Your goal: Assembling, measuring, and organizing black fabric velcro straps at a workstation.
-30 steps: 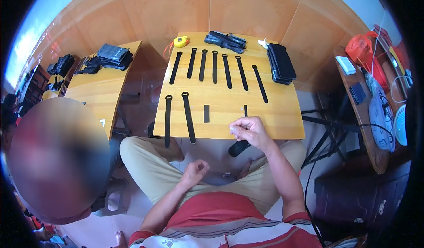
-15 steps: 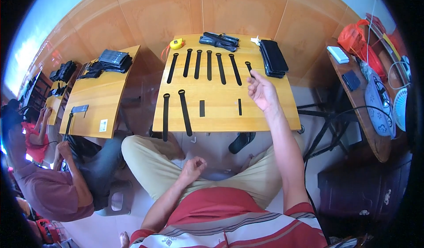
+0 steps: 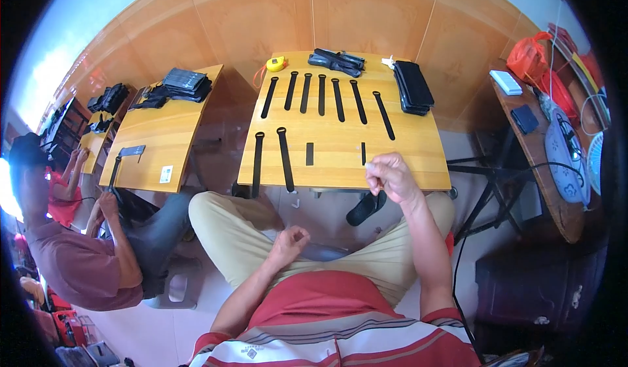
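My right hand (image 3: 390, 178) hovers over the front right edge of the table (image 3: 418, 164), its fingers curled together with nothing visible in them. Just beyond its fingertips lies a short narrow black strip (image 3: 364, 151); a wider short black strip (image 3: 310, 154) is further left. Several black straps with ring ends form a row behind, the rightmost strap (image 3: 384, 115) lying slanted. Two longer ring-ended straps, a left one (image 3: 258, 161) and a right one (image 3: 285, 157), lie at the front left, reaching to the table edge. My left hand (image 3: 289, 246) stays over my lap, fingers loosely closed, nothing seen in them.
At the back are a yellow tape measure (image 3: 277, 63), a bundle of black straps (image 3: 336, 61) and a stack of black pieces (image 3: 413, 87). A co-worker (image 3: 85, 256) sits at another table (image 3: 154, 128) on the left. A wooden side table (image 3: 556, 197) stands right.
My right hand has drawn back from the rightmost strap toward the front edge. That strap now shows at full length on the table. My left hand has hardly moved; the view has shifted slightly.
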The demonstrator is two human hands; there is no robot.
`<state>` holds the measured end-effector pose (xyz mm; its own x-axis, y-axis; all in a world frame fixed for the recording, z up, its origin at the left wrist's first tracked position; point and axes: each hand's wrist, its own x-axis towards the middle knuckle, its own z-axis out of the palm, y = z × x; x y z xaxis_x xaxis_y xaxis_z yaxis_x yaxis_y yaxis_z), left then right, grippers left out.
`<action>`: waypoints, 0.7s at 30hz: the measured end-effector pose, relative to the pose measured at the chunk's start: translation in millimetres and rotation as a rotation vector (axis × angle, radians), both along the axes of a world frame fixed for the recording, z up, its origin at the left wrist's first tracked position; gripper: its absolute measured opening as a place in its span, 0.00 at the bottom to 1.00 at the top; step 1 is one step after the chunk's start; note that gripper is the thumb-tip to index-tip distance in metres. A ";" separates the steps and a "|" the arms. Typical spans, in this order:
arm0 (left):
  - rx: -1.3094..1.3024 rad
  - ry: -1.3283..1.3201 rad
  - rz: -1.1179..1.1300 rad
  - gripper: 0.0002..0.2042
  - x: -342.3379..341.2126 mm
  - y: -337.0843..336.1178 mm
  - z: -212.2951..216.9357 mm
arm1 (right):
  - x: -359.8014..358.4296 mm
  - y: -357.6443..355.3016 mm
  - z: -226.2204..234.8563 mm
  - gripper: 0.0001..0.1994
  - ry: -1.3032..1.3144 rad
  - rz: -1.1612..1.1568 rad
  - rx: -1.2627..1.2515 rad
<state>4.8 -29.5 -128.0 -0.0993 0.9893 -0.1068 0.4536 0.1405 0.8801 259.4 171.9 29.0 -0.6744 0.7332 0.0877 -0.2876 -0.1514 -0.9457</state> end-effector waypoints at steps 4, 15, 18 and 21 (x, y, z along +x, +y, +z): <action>-0.036 -0.016 0.002 0.09 -1.5 -1.3 5.8 | 4.0 -15.6 -27.2 0.14 -0.058 0.034 -0.108; -0.016 -0.091 -0.002 0.06 -2.6 5.5 -5.4 | 9.5 -28.2 -70.4 0.13 -0.191 -0.151 -0.090; 0.045 -0.106 -0.003 0.06 -3.5 5.3 -8.9 | 8.4 -29.1 -80.6 0.13 -0.231 -0.191 -0.057; 0.005 -0.191 0.019 0.06 -3.4 11.7 -12.8 | 7.8 -32.4 -94.2 0.13 -0.268 -0.241 0.003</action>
<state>1.4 -17.8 -140.9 -0.0963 0.9880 -0.1208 0.2759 0.1431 0.9505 267.2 139.5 -65.2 -0.4815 0.8739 -0.0662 -0.0568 -0.1065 -0.9927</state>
